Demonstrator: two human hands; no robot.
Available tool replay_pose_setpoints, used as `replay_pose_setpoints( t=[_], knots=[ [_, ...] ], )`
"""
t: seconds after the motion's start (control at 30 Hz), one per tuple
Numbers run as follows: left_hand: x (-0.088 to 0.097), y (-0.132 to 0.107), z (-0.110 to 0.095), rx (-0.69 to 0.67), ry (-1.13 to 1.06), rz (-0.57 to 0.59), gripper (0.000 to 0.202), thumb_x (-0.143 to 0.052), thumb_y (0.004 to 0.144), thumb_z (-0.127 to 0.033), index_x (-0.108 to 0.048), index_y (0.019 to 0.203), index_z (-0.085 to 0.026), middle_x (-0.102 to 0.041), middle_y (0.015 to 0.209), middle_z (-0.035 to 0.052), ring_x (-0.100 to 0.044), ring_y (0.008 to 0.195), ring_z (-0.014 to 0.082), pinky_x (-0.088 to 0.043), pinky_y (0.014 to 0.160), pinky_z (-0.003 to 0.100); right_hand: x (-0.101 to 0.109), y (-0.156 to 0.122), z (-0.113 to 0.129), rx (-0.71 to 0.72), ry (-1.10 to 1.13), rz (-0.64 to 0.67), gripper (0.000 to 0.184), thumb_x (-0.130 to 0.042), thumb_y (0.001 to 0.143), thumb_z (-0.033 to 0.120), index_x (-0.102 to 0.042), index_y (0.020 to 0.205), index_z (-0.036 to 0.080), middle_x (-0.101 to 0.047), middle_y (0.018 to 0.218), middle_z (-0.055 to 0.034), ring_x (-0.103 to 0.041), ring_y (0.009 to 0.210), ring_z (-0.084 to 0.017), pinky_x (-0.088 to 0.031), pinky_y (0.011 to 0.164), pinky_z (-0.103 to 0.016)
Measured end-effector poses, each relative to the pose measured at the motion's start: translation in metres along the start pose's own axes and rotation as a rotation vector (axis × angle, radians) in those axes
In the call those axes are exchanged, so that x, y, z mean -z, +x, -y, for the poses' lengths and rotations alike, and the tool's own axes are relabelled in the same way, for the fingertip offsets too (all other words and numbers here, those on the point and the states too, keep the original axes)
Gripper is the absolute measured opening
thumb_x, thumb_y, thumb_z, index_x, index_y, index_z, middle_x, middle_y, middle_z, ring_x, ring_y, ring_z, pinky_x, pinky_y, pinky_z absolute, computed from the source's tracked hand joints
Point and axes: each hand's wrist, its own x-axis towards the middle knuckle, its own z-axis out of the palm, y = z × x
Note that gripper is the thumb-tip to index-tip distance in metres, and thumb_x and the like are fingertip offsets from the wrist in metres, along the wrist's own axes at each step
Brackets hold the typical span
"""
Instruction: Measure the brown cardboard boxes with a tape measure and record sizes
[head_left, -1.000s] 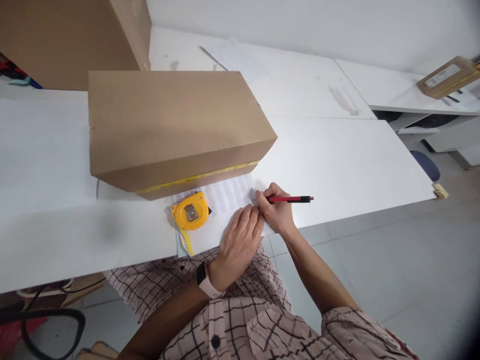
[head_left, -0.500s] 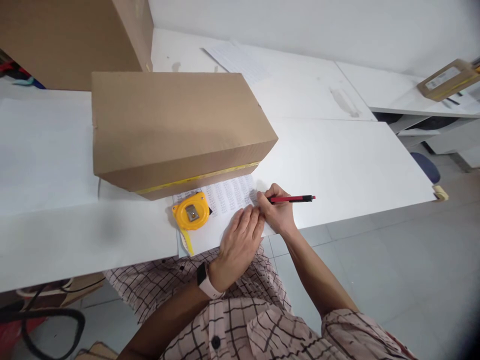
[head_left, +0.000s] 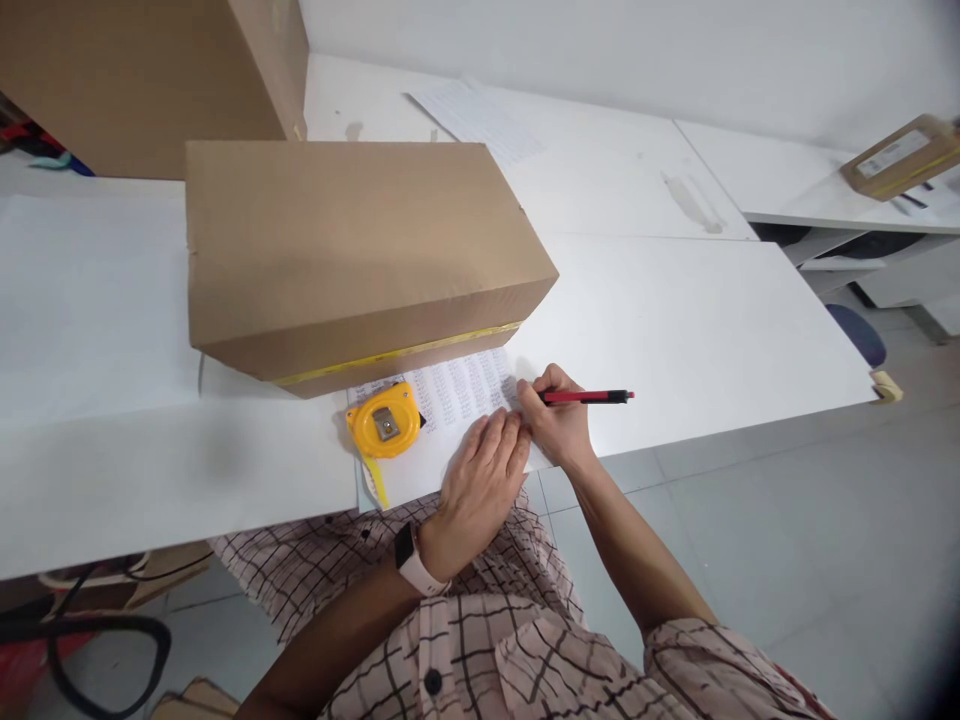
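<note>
My right hand (head_left: 559,418) is closed around a red and black pen (head_left: 589,397), its tip hidden behind the fingers over the paper's right side. Flat on the sheet of paper (head_left: 409,470) lies my left hand (head_left: 484,475), fingers stretched out and touching the right hand. Columns of small handwriting cover the upper part of the sheet. A yellow tape measure (head_left: 385,422) rests on the paper's left side, with a short piece of its yellow blade out. Just behind the paper stands a closed cardboard box (head_left: 360,240) with a yellow strip along its lower front.
A larger cardboard box (head_left: 142,80) stands at the back left of the white table (head_left: 690,330). A printed sheet (head_left: 480,115) lies by the wall. On the far right is a small labelled box (head_left: 900,160). A black cable (head_left: 150,640) loops at the lower left.
The view has shifted very slightly. Both hands, the pen, the tape measure and the box keep their places relative to one another.
</note>
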Motion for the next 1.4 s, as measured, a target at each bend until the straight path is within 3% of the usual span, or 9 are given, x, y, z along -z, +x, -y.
replay_pose_setpoints(
  t=[0.93, 1.2, 1.4],
  knots=[
    [0.0006, 0.0008, -0.0006, 0.013, -0.008, 0.026, 0.053, -0.046, 0.102, -0.029, -0.042, 0.15, -0.006, -0.048, 0.155, 0.0165, -0.044, 0.143, 0.0283, -0.033, 0.122, 0.044, 0.0004, 0.0012, 0.0, -0.026, 0.005, -0.022, 0.031, -0.065, 0.078, 0.023, -0.04, 0.061, 0.023, -0.041, 0.055, 0.0075, -0.036, 0.052, -0.009, -0.031, 0.05, -0.026],
    [0.0061, 0.0085, -0.0033, 0.024, 0.002, 0.059, 0.052, -0.05, 0.101, -0.031, -0.047, 0.145, -0.005, -0.05, 0.153, 0.0169, -0.045, 0.14, 0.0299, -0.042, 0.113, 0.044, 0.0007, 0.0013, 0.0016, -0.021, -0.02, -0.06, 0.03, -0.064, 0.078, 0.024, -0.04, 0.061, 0.023, -0.041, 0.056, 0.0073, -0.037, 0.053, -0.01, -0.033, 0.052, -0.025],
    [0.0056, 0.0079, -0.003, 0.022, -0.002, 0.061, 0.053, -0.05, 0.101, -0.033, -0.047, 0.146, -0.006, -0.05, 0.153, 0.0166, -0.044, 0.141, 0.03, -0.04, 0.114, 0.045, 0.0013, 0.0012, -0.0004, -0.025, -0.017, -0.055, 0.03, -0.064, 0.079, 0.024, -0.04, 0.062, 0.023, -0.04, 0.056, 0.0074, -0.038, 0.053, -0.009, -0.033, 0.051, -0.025]
  ],
)
